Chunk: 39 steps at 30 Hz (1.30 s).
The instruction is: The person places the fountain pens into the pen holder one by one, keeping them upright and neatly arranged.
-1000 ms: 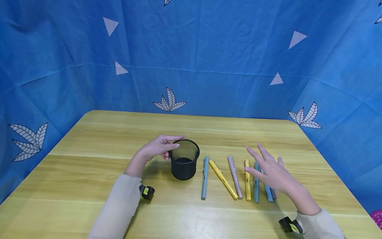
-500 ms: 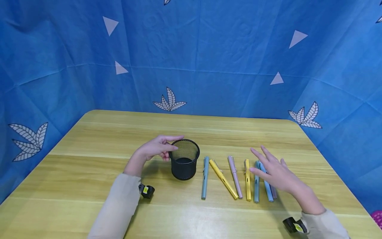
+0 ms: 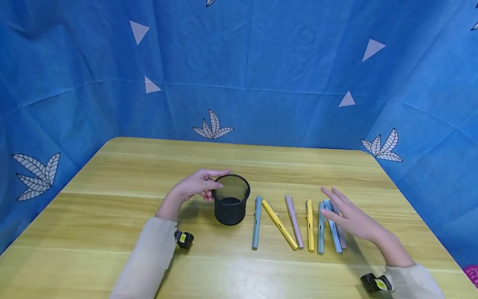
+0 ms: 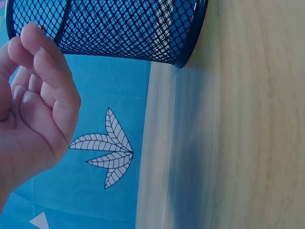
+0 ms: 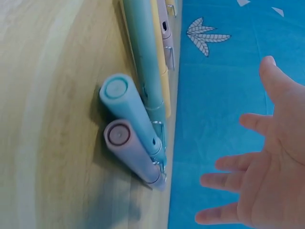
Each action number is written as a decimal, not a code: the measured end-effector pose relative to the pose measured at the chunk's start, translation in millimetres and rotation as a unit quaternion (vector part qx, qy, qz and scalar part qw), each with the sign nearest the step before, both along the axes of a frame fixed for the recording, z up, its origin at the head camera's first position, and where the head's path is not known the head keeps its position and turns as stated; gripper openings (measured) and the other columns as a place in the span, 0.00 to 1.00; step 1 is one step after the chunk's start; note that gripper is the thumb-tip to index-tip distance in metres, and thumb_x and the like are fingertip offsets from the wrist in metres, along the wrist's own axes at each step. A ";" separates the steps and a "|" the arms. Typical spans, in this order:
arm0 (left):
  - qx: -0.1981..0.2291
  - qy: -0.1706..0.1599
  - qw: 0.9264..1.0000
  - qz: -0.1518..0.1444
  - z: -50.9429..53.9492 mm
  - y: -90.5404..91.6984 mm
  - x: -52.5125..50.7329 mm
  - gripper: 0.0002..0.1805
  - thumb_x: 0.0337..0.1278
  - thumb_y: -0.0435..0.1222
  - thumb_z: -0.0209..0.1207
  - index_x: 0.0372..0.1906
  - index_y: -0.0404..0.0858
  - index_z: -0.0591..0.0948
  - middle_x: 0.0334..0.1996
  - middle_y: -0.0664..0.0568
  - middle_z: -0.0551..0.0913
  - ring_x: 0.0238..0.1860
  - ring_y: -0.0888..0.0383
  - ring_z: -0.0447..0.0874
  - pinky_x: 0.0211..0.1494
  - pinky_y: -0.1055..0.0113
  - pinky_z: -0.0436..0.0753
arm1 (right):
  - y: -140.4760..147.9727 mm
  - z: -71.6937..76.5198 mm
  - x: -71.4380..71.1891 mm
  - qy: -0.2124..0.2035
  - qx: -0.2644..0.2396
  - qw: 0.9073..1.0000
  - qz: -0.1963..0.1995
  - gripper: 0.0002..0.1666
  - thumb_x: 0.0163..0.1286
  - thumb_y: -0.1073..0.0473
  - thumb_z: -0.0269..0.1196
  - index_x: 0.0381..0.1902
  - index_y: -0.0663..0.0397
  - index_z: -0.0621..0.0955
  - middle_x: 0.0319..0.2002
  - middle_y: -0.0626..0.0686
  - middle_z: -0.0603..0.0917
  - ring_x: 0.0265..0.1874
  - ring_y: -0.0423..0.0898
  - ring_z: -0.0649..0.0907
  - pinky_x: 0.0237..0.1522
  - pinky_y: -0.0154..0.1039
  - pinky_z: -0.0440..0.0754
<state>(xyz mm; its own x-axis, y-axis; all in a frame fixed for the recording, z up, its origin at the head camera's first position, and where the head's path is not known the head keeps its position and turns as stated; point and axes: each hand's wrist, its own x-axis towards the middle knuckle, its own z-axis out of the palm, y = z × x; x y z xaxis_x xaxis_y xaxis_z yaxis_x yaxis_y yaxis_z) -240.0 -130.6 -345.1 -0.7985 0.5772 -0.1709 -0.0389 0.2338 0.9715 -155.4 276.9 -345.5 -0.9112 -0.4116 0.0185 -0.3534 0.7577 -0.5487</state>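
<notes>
A black mesh pen cup [image 3: 230, 211] stands upright at mid-table; the left hand [image 3: 194, 185] grips its rim with thumb and index finger. In the left wrist view that hand [image 4: 40, 100] has curled fingers at the mesh cup [image 4: 114, 28]. The right hand [image 3: 354, 218] hovers, fingers spread, over the right end of a row of pens. Nearest it are a teal pen [image 3: 321, 228], a light blue pen [image 3: 333, 232] and a purple-grey pen [image 3: 342, 238]. In the right wrist view the right hand [image 5: 267, 167] holds nothing, beside the light blue pen [image 5: 128, 107] and purple pen [image 5: 131, 150].
Left of those pens lie a yellow pen [image 3: 310, 226], a lilac pen [image 3: 294, 222], a slanted yellow pen [image 3: 280, 225] and a blue-teal pen [image 3: 256, 224]. The wooden table [image 3: 130, 166] ends at a blue patterned cloth [image 3: 239, 50]. Each wrist carries a small black camera.
The right hand has moved right and slightly toward the table's front edge, uncovering more of the rightmost pens. The left hand and the cup have stayed in place.
</notes>
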 end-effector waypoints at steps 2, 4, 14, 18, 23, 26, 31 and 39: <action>-0.001 -0.001 1.000 0.002 -0.4 0.0 -0.2 0.28 0.56 0.31 0.54 0.64 0.45 0.66 0.10 0.47 0.72 0.12 0.56 0.73 0.22 0.61 0.80 | 2.0 -0.5 0.0 -0.003 -0.002 1.000 -0.003 0.38 0.68 0.51 0.50 0.68 0.62 0.51 0.64 0.74 0.44 0.60 0.73 0.49 0.50 0.72 0.52; -0.003 -0.001 1.000 0.003 -0.3 0.1 -0.4 0.28 0.56 0.32 0.54 0.64 0.46 0.66 0.11 0.47 0.72 0.12 0.56 0.73 0.22 0.61 0.80 | 4.1 -1.4 -0.3 -0.002 -0.003 1.000 -0.005 0.38 0.68 0.51 0.51 0.68 0.62 0.51 0.64 0.74 0.44 0.60 0.73 0.49 0.50 0.71 0.52; -0.003 0.002 1.000 -0.001 -2.7 0.8 -2.5 0.28 0.55 0.31 0.55 0.64 0.44 0.66 0.12 0.46 0.73 0.11 0.56 0.72 0.20 0.64 0.78 | 16.6 -6.9 -1.2 0.018 -0.005 1.000 -0.005 0.39 0.65 0.53 0.55 0.66 0.67 0.53 0.61 0.77 0.48 0.58 0.74 0.53 0.49 0.71 0.55; -0.002 -0.004 1.000 0.001 -0.7 0.7 -1.2 0.28 0.56 0.31 0.54 0.64 0.45 0.66 0.12 0.46 0.73 0.11 0.57 0.72 0.20 0.64 0.78 | 21.2 -7.2 -1.4 0.025 0.005 1.000 -0.012 0.40 0.64 0.53 0.56 0.66 0.67 0.53 0.60 0.76 0.53 0.56 0.74 0.57 0.47 0.70 0.59; -0.002 -0.009 1.000 0.005 1.7 0.2 0.7 0.28 0.56 0.31 0.54 0.63 0.46 0.66 0.10 0.47 0.72 0.11 0.57 0.72 0.20 0.64 0.78 | 28.3 -8.9 -4.3 0.032 0.014 0.999 -0.027 0.41 0.64 0.53 0.57 0.65 0.69 0.54 0.54 0.75 0.62 0.48 0.69 0.68 0.41 0.62 0.71; -0.002 -0.008 1.000 0.003 2.1 -0.1 1.5 0.28 0.56 0.31 0.54 0.63 0.46 0.66 0.09 0.47 0.72 0.11 0.56 0.72 0.19 0.65 0.78 | 31.9 -9.6 -7.2 0.022 0.010 0.999 -0.034 0.40 0.64 0.53 0.56 0.64 0.71 0.55 0.48 0.72 0.68 0.40 0.60 0.74 0.35 0.51 0.76; 0.001 -0.009 1.000 0.001 1.8 -0.3 1.5 0.28 0.56 0.30 0.53 0.64 0.45 0.66 0.09 0.48 0.71 0.12 0.57 0.73 0.19 0.66 0.78 | 39.1 -11.5 -14.3 -0.007 -0.016 0.999 -0.033 0.38 0.64 0.55 0.56 0.63 0.73 0.56 0.36 0.59 0.75 0.29 0.47 0.75 0.24 0.37 0.75; 0.003 -0.009 1.000 0.000 0.7 -0.1 0.3 0.28 0.55 0.32 0.55 0.63 0.45 0.66 0.10 0.47 0.72 0.11 0.57 0.73 0.19 0.65 0.78 | 50.5 -13.0 -22.0 -0.052 -0.047 0.997 -0.042 0.36 0.64 0.58 0.56 0.63 0.71 0.57 0.26 0.54 0.75 0.18 0.44 0.72 0.15 0.37 0.72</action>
